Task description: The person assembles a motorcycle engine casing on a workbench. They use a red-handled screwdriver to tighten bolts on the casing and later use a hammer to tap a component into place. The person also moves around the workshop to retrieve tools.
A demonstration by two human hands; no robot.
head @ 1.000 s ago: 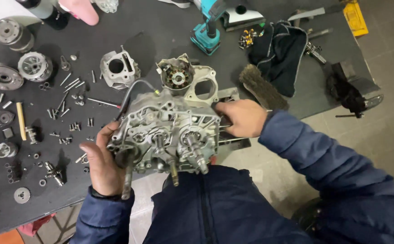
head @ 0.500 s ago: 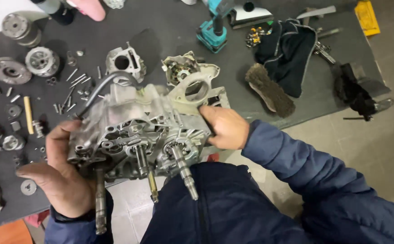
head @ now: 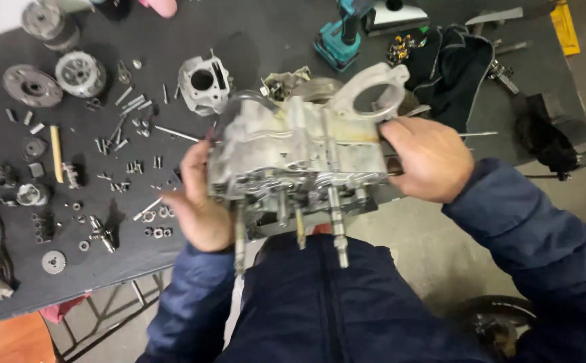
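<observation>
nearest the camera, the dark blue jacket [head: 320, 302] fills the lower frame, both sleeves reaching up. the left hand [head: 202, 198] cups the left end of a grey metal engine crankcase [head: 293, 151], its fingers wrapped round the casing's side. the right hand [head: 427, 158] grips the right end, fingers closed over the casing's edge. the crankcase is held up off the counter [head: 253, 40], in front of the chest, with three steel shafts [head: 338, 232] pointing down toward the jacket. beyond it on the dark counter lie loose bolts and washers [head: 128, 124] at the left, a finned cylinder block [head: 202, 81] just behind, round clutch parts [head: 78, 70] farther left, and a teal power drill [head: 340, 37] at the far edge.
</observation>
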